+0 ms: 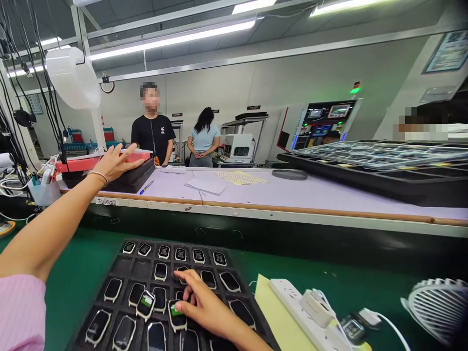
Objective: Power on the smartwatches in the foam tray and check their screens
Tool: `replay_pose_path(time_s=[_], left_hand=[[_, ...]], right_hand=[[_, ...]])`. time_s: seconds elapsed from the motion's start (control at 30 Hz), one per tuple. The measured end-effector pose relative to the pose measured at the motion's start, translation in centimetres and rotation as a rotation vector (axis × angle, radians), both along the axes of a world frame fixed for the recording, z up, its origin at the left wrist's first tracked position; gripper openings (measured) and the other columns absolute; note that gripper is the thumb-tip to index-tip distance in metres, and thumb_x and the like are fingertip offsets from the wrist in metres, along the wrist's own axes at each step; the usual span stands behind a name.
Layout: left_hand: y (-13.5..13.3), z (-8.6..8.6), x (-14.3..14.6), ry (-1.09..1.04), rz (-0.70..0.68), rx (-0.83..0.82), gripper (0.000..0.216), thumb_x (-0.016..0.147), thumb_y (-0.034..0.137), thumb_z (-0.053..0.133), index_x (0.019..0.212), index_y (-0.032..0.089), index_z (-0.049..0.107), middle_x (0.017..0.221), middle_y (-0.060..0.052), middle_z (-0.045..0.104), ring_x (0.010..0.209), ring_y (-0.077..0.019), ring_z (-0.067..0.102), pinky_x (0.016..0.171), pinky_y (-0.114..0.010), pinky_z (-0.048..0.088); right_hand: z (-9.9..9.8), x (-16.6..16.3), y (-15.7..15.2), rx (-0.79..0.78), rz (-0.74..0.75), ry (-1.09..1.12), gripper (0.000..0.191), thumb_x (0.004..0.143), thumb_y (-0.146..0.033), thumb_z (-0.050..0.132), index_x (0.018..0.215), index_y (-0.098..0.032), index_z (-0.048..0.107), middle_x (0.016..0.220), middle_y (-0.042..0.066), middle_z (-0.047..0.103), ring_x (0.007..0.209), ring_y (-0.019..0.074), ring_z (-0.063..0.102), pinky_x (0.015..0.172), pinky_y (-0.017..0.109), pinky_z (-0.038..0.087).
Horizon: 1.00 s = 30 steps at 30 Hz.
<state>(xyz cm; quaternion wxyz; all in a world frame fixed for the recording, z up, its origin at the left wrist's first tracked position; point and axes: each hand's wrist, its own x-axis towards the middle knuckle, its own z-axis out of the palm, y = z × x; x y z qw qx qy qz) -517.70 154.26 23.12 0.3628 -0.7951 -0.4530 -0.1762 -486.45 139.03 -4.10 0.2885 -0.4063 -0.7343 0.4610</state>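
My left hand [117,163] is stretched out at the upper left, its fingers spread over a red tray [78,163] stacked on black trays [137,178]. Below, a black compartment tray [122,267] holds several watch bodies with dark screens. Over its middle is my right hand [204,302], index finger extended and the other fingers partly bent. The thumb lies at the edge of a watch body [178,319] with a green patch on its screen; whether it presses on it is unclear. Another watch body with a green patch [146,304] leans across its neighbours to the left.
A white power strip [292,302] with plugs lies right of the tray, beside a small white fan [438,309]. On the raised shelf are a pen [146,187], papers [206,185] and a large black tray [365,180]. Several people are beyond the bench.
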Motion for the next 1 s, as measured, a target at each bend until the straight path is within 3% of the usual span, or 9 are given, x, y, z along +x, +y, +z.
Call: replay_pose_path(time_s=[0.13, 0.23, 0.33, 0.43, 0.5, 0.6, 0.73, 0.87, 1.0], left_hand=[[0.7, -0.4, -1.5, -0.05, -0.05, 0.009, 0.039, 0.092, 0.014, 0.043, 0.12, 0.025, 0.068, 0.149, -0.008, 0.05, 0.15, -0.0423, 0.019, 0.117, -0.072, 0.006], [0.9, -0.5, -2.0, -0.035, -0.06, -0.02, 0.035, 0.093, 0.018, 0.046, 0.115, 0.032, 0.069, 0.15, -0.003, 0.049, 0.151, -0.0397, 0.018, 0.117, -0.072, 0.005], [1.0, -0.4, -2.3, -0.088, -0.022, 0.063, 0.044, 0.089, 0.02, 0.058, 0.128, 0.04, 0.06, 0.153, -0.002, 0.045, 0.152, -0.0391, 0.015, 0.115, -0.072, 0.011], [1.4, -0.5, -2.6, -0.278, 0.175, 0.144, 0.076, 0.079, 0.022, 0.071, 0.148, 0.031, 0.04, 0.145, -0.015, 0.052, 0.144, -0.0432, 0.031, 0.11, -0.074, 0.018], [1.8, -0.6, -2.8, -0.332, 0.291, 0.063, 0.077, 0.076, 0.021, 0.072, 0.147, 0.021, 0.04, 0.129, -0.021, 0.064, 0.129, -0.0438, 0.051, 0.107, -0.075, 0.02], [2.3, -0.5, -2.9, -0.271, 0.279, -0.028, 0.051, 0.079, 0.021, 0.065, 0.13, 0.018, 0.057, 0.123, -0.019, 0.069, 0.116, -0.0396, 0.061, 0.11, -0.071, 0.018], [2.1, 0.8, -2.0, -0.218, 0.19, 0.043, 0.038, 0.085, 0.024, 0.056, 0.122, 0.018, 0.061, 0.126, -0.017, 0.067, 0.119, -0.0365, 0.059, 0.112, -0.062, 0.024], [0.6, 1.8, 1.0, -0.176, -0.076, 0.142, 0.03, 0.088, 0.029, 0.055, 0.115, 0.019, 0.064, 0.122, -0.018, 0.068, 0.113, -0.0349, 0.061, 0.106, -0.057, 0.036], [-1.7, 0.7, 6.0, -0.071, -0.371, 0.124, 0.023, 0.093, 0.027, 0.05, 0.11, 0.026, 0.065, 0.125, -0.013, 0.068, 0.114, -0.0309, 0.06, 0.106, -0.058, 0.038]], right_hand=[[0.0, 0.0, -0.1, -0.001, -0.01, 0.016, 0.063, 0.078, -0.028, 0.066, 0.139, -0.024, 0.052, 0.125, 0.009, 0.048, 0.091, 0.0187, 0.059, 0.078, 0.033, 0.052], [0.1, 0.0, -0.2, -0.008, -0.018, 0.024, 0.06, 0.078, -0.028, 0.066, 0.137, -0.026, 0.054, 0.125, 0.008, 0.049, 0.09, 0.0186, 0.06, 0.077, 0.034, 0.052], [0.0, 0.0, -0.2, -0.001, -0.034, 0.026, 0.06, 0.077, -0.028, 0.064, 0.137, -0.027, 0.054, 0.125, 0.008, 0.05, 0.093, 0.0199, 0.061, 0.079, 0.034, 0.052], [0.3, 0.1, -0.4, 0.034, -0.062, 0.0, 0.06, 0.077, -0.028, 0.064, 0.136, -0.026, 0.056, 0.127, 0.01, 0.05, 0.102, 0.0232, 0.061, 0.086, 0.036, 0.051], [1.3, 0.3, -0.7, 0.063, -0.055, -0.03, 0.059, 0.078, -0.028, 0.064, 0.137, -0.025, 0.056, 0.131, 0.011, 0.05, 0.11, 0.0255, 0.058, 0.093, 0.038, 0.049], [4.1, 0.3, -0.8, 0.112, 0.004, -0.04, 0.056, 0.082, -0.028, 0.063, 0.138, -0.027, 0.056, 0.135, 0.01, 0.051, 0.117, 0.0264, 0.055, 0.101, 0.041, 0.045], [8.5, -1.0, 1.0, 0.11, 0.069, 0.113, 0.049, 0.085, -0.039, 0.068, 0.131, -0.025, 0.059, 0.126, 0.011, 0.059, 0.118, 0.0261, 0.057, 0.102, 0.044, 0.045], [13.3, -2.4, 5.2, -0.132, 0.058, 0.573, 0.058, 0.082, -0.06, 0.071, 0.123, -0.021, 0.059, 0.124, 0.014, 0.063, 0.115, 0.0256, 0.062, 0.105, 0.046, 0.045], [18.5, -0.9, 8.1, -0.24, 0.049, 1.009, 0.08, 0.071, -0.086, 0.058, 0.114, -0.018, 0.06, 0.123, 0.02, 0.064, 0.122, 0.0347, 0.06, 0.099, 0.054, 0.051]])
